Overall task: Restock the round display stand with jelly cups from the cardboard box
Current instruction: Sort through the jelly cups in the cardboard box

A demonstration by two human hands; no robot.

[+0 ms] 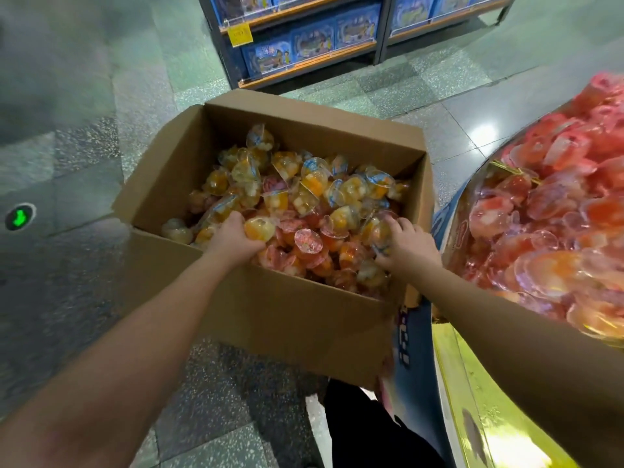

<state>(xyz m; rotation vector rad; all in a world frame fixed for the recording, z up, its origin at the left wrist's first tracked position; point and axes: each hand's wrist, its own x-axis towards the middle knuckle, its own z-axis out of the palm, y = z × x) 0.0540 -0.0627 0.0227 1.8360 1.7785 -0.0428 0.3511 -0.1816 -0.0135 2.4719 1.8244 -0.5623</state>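
An open cardboard box (256, 319) stands on the floor, filled with several yellow, orange and red jelly cups (314, 194). My left hand (233, 236) is inside the box near its front edge, fingers curled round an orange jelly cup (260, 228). My right hand (407, 246) is also in the box at the front right, gripping clear jelly cups (380, 233). The round display stand (553, 231) is at the right, heaped with red and pink jelly cups behind a clear rim.
Shelves (304, 38) with blue boxed goods stand across the aisle behind the box. The floor is grey speckled tile, with a green floor marker (20, 216) at left. The stand's yellow base (483, 400) and my dark trouser leg (368, 430) are below.
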